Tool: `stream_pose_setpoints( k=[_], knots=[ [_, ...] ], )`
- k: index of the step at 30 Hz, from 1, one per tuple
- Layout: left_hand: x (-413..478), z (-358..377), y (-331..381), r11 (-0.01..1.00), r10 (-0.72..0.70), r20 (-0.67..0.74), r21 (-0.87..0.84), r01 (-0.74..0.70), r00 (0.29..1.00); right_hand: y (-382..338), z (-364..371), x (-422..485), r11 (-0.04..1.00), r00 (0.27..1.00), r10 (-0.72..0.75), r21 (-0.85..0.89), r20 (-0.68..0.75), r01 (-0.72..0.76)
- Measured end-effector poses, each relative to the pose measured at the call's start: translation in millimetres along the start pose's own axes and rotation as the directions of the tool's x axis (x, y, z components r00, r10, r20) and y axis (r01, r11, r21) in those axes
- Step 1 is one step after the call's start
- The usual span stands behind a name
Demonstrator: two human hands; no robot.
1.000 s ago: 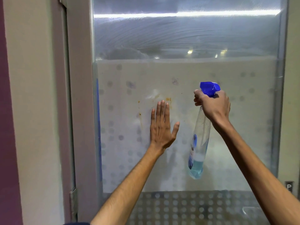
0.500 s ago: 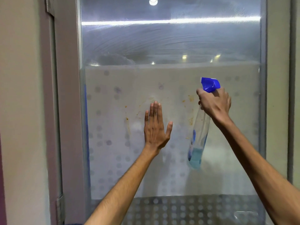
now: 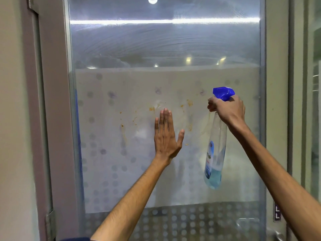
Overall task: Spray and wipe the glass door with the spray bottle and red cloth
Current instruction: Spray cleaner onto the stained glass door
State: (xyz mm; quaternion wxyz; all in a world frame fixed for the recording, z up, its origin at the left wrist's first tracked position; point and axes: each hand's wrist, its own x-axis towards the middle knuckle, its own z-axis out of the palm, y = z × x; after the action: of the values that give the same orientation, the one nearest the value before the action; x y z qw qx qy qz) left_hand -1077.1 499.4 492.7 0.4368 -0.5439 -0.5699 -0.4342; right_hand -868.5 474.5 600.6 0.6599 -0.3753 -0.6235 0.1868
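The glass door [image 3: 121,49] fills the view, clear at the top and frosted with grey dots lower down. Orange-brown stains [image 3: 189,102] speckle the frosted band. My left hand [image 3: 166,136] lies flat against the glass just below the stains, fingers straight and together, holding nothing. My right hand [image 3: 227,110] grips the neck of a clear spray bottle [image 3: 215,159] with a blue trigger head and a little blue liquid at the bottom; the nozzle points left toward the glass. No red cloth is in view.
A grey door frame [image 3: 57,119] with hinges runs down the left beside a beige wall [image 3: 12,119]. A metal edge and another frame [image 3: 278,101] stand on the right. A door handle [image 3: 276,233] shows at the bottom right.
The view has shifted left and slightly up across the door, so the stains sit further right. Both hands keep their poses; the bottle stays in my right hand.
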Motion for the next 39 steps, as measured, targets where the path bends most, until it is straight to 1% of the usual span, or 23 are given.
stream_pose_setpoints(
  k=[4, 7, 12, 15, 20, 24, 28, 30, 33, 35, 37, 39],
  knots=[
    [1, 8, 11, 1.000, 0.010, -0.001, -0.004, -0.010, 1.000, 6, -14, 8, 1.000, 0.999, -0.015, 0.017, -0.029, 0.015],
    [4, 13, 19, 1.000, 0.000, -0.002, 0.008, 0.000, 1.000, 11, -24, 17, 0.999, 0.999, -0.023, 0.041, -0.022, 0.024],
    [10, 18, 28, 1.000, -0.005, -0.008, 0.023, 0.005, 1.000, 23, -41, 35, 0.998, 0.998, 0.020, 0.057, -0.055, -0.017],
    [11, 22, 34, 0.999, 0.009, -0.004, 0.033, -0.009, 1.000, 30, -50, 40, 0.999, 0.996, 0.043, 0.036, -0.082, -0.040],
    [14, 26, 37, 0.999, -0.015, -0.002, 0.047, 0.015, 1.000, 42, -58, 47, 0.998, 0.992, 0.043, -0.050, -0.119, -0.049],
    [13, 25, 38, 0.999, -0.014, 0.004, 0.049, 0.014, 1.000, 53, -62, 50, 0.998, 0.987, 0.008, -0.056, -0.158, -0.017],
    [7, 21, 42, 1.000, 0.000, 0.018, 0.028, -0.001, 1.000, 67, -66, 49, 0.999, 0.993, -0.022, -0.038, -0.115, 0.018],
    [1, 19, 45, 0.999, 0.052, 0.025, -0.005, -0.052, 0.998, 75, -67, 43, 0.999, 0.996, -0.013, -0.031, -0.090, 0.010],
    [-11, 21, 56, 0.967, 0.239, 0.035, -0.098, -0.235, 0.970, 89, -70, 29, 1.000, 0.999, 0.004, -0.018, -0.042, -0.005],
    [-23, 23, 68, 0.926, 0.334, 0.041, -0.201, -0.319, 0.942, 98, -73, 18, 0.999, 1.000, 0.024, 0.024, 0.015, -0.024],
    [-37, 24, 84, 0.889, 0.380, 0.048, -0.294, -0.350, 0.924, 108, -77, 7, 0.994, 0.995, 0.041, 0.098, 0.093, -0.050],
    [-52, 24, 104, 0.865, 0.397, 0.050, -0.354, -0.355, 0.917, 119, -84, -7, 0.992, 0.982, 0.044, 0.111, 0.182, -0.065]
  ],
)
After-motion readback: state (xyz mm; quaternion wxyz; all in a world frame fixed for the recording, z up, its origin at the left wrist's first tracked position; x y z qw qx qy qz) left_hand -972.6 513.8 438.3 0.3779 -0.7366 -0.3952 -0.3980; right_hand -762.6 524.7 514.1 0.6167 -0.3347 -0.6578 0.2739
